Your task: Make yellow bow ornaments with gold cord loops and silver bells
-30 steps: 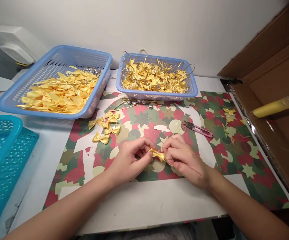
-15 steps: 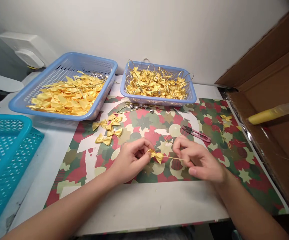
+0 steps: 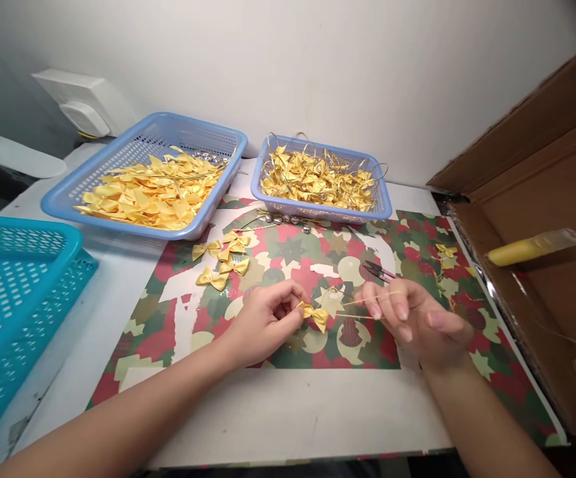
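Observation:
My left hand (image 3: 265, 325) pinches one end of a yellow ribbon bow (image 3: 319, 317) above the patterned paper. From the bow's other side, thin gold cord (image 3: 353, 316) runs in two strands toward my right hand (image 3: 420, 325). The fingers of that hand are curled around the cord, palm turned partly up. Snips (image 3: 375, 270) with a pink handle lie just behind it, partly covered. Several loose yellow bows (image 3: 212, 278) rest left of centre, beyond my left hand.
Behind stand a blue basket of yellow bows (image 3: 188, 234) and a smaller blue basket of bows with gold loops (image 3: 317, 211). Silver bells (image 3: 286, 219) lie before it. A teal basket (image 3: 71, 242) is at left; cardboard (image 3: 531, 192) with a yellow tube (image 3: 531, 247) borders the right.
My right hand has moved right and turned palm upward, drawing the cord out in two strands. My left hand still holds the bow in nearly the same place. The view has shifted slightly.

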The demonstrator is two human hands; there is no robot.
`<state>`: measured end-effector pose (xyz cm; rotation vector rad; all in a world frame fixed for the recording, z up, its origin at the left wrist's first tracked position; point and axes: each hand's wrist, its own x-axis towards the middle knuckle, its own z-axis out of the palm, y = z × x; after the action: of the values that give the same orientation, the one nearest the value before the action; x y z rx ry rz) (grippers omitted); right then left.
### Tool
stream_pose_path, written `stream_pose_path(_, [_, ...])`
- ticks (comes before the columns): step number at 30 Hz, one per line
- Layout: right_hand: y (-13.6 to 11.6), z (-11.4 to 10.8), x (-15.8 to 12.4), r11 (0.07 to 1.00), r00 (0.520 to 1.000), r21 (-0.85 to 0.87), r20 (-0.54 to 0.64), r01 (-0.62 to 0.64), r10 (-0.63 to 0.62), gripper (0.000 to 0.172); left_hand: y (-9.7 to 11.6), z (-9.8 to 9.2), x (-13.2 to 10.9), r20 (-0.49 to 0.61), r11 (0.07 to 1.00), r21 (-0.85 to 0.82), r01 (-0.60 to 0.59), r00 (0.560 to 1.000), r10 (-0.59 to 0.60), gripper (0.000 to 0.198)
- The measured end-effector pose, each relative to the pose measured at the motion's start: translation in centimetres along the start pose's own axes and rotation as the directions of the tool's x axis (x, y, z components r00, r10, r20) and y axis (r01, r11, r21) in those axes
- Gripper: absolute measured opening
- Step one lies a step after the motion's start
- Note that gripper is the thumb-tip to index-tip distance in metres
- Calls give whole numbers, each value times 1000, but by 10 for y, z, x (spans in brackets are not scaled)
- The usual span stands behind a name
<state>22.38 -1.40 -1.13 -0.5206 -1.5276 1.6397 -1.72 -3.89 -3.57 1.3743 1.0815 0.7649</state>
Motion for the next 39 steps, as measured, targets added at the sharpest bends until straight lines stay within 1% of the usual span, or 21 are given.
stream_pose_path(1, [1,1,0,1000,1000,29,18,-4,3,17,0,0,0,5,1000,-5,-1,1000,1,6])
stream_pose_path(4, [5,6,-1,995,996,93,87,-39,31,39,0,1,0,5,1000,-13,-6,1000,6,6])
stream_pose_path(6, [7,8,-1,990,991,128,125,-56,40,49,0,1,0,-9,1000,-3,-7,1000,7,6])
stream_pose_path(8, [6,8,-1,985,989,168,144,-34,9,44,-1,1,0,-20,1000,9,-6,1000,6,6])
stream_pose_path(10, [4,5,-1,978,988,211,147,7,-39,27,-1,0,0,-24,1000,18,-5,1000,5,6])
stream_pose_path(11, [3,1,-2,974,988,222,140,35,-68,19,0,0,0,-21,1000,23,-3,1000,3,6])
stream_pose_path(12, [1,-4,-3,974,987,219,129,66,-96,16,0,0,0,-18,1000,28,0,1000,1,6])
stream_pose_path(13, [0,-10,-6,976,987,196,104,99,-121,21,0,0,0,-17,999,33,2,1000,-1,6])
stream_pose_path(16, [-3,-31,-15,980,981,60,27,190,-192,39,1,0,0,-17,999,36,1,1000,0,7])
stream_pose_path(18, [-5,-43,-21,969,969,39,-39,244,-243,40,1,0,0,-10,1000,30,1,1000,0,7])
stream_pose_path(21, [-11,-50,-24,942,940,68,-121,330,-320,33,0,1,0,0,1000,18,6,1000,-6,6])
stream_pose_path(23, [-17,-50,-22,937,931,45,-141,347,-338,24,-1,1,0,5,1000,12,10,1000,-10,5])
stream_pose_path(24, [-19,-49,-20,941,932,25,-147,338,-331,21,-1,1,0,8,1000,8,11,1000,-11,5])
stream_pose_path(26, [-23,-46,-16,947,931,-21,-176,321,-319,21,-2,1,0,13,1000,-1,12,1000,-12,4])
stream_pose_path(28, [-24,-43,-13,950,929,-73,-195,305,-313,25,-1,1,1,13,1000,-6,8,1000,-8,4])
stream_pose_path(31, [-23,-40,-14,952,928,-120,-220,281,-301,35,-1,0,1,9,1000,0,3,1000,-3,6])
stream_pose_path(33, [-24,-38,-16,964,933,-82,-241,253,-266,39,0,0,1,6,1000,10,4,1000,-4,7])
stream_pose_path(37, [-29,-39,-19,982,950,92,-283,163,-131,35,-1,0,1,0,1000,15,0,1000,0,7])
stream_pose_path(39, [-32,-42,-18,992,956,84,-286,90,-62,37,-1,1,1,-2,1000,11,-4,1000,4,7])
